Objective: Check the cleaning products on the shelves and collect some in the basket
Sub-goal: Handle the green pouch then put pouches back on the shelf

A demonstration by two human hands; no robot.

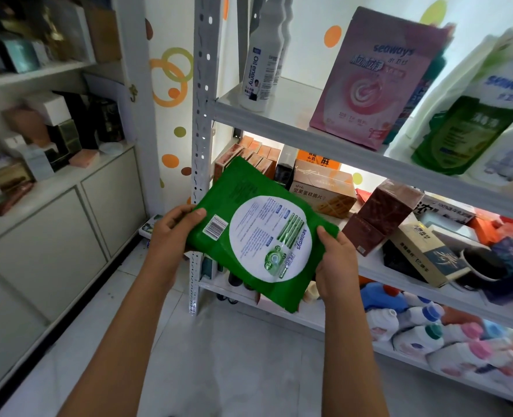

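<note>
At frame centre, both hands grip a flat green plastic detergent pouch [258,236].
Left hand [174,233] and right hand [336,263] pinch opposite edges; its long axis slants upper left to lower right, printed back upward.

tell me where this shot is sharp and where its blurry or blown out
Head view: the green pouch, held by left hand and right hand, is sharp enough to show its barcode; the left cabinet shelves and the bottles at lower right are smeared; the lit middle shelf glares white; wide-angle lens bends the shelf post.

"seaways" reads on the green pouch [258,236] at centre frame, the pink box [375,79] upper right and the far-right refill bag [471,127]; "Oil enemy" on the white bottle [256,64].
</note>
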